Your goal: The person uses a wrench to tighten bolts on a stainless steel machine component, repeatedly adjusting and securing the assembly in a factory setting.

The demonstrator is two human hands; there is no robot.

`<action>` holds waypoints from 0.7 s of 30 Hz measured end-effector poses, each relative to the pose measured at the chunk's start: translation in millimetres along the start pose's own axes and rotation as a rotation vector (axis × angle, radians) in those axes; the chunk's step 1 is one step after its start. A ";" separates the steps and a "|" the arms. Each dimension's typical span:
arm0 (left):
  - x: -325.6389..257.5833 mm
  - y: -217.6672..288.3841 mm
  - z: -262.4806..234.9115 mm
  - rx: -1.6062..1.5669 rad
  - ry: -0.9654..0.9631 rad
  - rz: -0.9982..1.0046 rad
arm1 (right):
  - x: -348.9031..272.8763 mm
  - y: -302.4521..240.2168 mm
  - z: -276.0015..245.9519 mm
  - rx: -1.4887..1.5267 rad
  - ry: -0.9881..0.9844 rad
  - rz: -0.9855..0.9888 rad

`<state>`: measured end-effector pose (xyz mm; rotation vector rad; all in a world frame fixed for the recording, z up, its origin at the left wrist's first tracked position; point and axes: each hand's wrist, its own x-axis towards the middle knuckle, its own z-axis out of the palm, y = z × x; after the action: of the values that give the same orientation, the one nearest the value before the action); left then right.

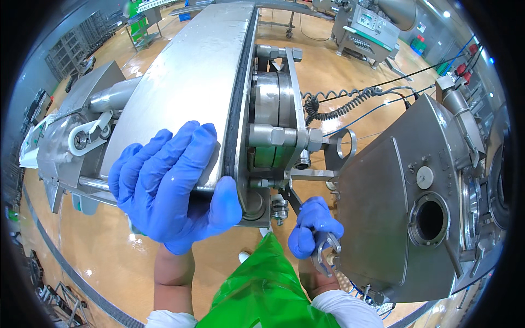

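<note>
My left hand (169, 186), in a blue glove, rests on the near corner of a long stainless steel cover (186, 71). Its fingers lie stretched over the top, with the thumb apart beside the dark-edged rim. Closed around the middle of a metal wrench (327, 252) is my gloved right hand (315, 224). One forked end of the wrench sticks out below the fist; its other end reaches up beside the bolted bracket (298, 98). Whether that end touches a bolt I cannot tell. A threaded bolt (279, 209) hangs just left of this hand.
At the right stands a large steel machine housing (377, 218) with a round port (429, 220). A coiled black cable (350, 104) stretches behind the bracket. Steel machinery (65, 136) is on the left, and a machine with a control panel (367, 24) stands farther back on the tan floor.
</note>
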<state>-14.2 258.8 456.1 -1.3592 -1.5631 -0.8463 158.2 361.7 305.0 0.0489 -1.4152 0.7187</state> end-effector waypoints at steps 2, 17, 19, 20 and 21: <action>0.3 -1.8 -0.4 -0.007 -0.010 0.000 | -2.9 3.7 -1.2 0.017 -0.018 -0.018; 2.8 5.1 4.2 -0.048 0.049 -0.018 | 73.9 222.2 -5.9 -0.556 -0.144 0.816; -3.5 -0.2 13.6 -0.036 0.115 -0.039 | 81.3 211.6 3.6 -0.479 -0.088 0.878; -3.6 -2.6 16.8 -0.010 0.150 -0.015 | 83.4 204.1 4.7 -0.444 -0.058 0.912; -5.9 0.6 17.7 -0.029 0.143 -0.009 | 86.0 202.9 -7.6 -0.268 0.073 0.943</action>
<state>-16.5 272.6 443.8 -1.2836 -1.4528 -0.9543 66.0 562.0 304.4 -0.8952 -1.4220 1.2615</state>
